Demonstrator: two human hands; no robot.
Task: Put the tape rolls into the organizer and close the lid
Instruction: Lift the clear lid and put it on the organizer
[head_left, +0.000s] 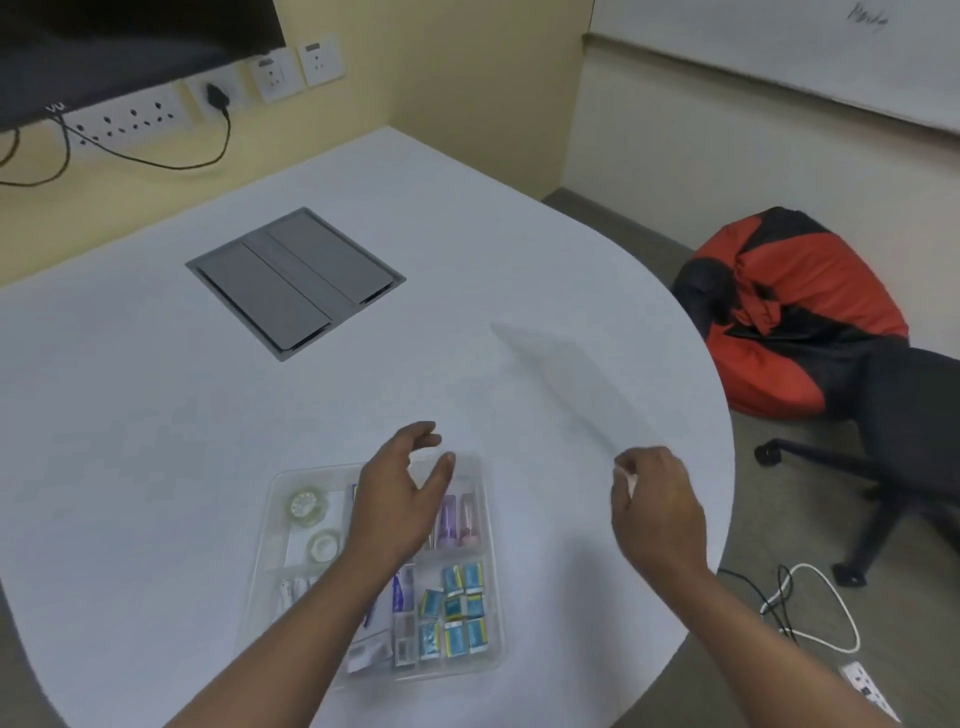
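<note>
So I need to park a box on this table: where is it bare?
Bare: the table left of the organizer, up to the grey hatch, and the far right between hatch and rim. Crowded: the near middle, with organizer and both hands, left and right.

This looks like an office meeting room. A white bench (156, 415) has a grey cable hatch (295, 283) set in its top. A whiteboard (779, 47) hangs on the wall, with wall sockets (130, 122), an office chair (904, 415) and a red beanbag (795, 306).
</note>
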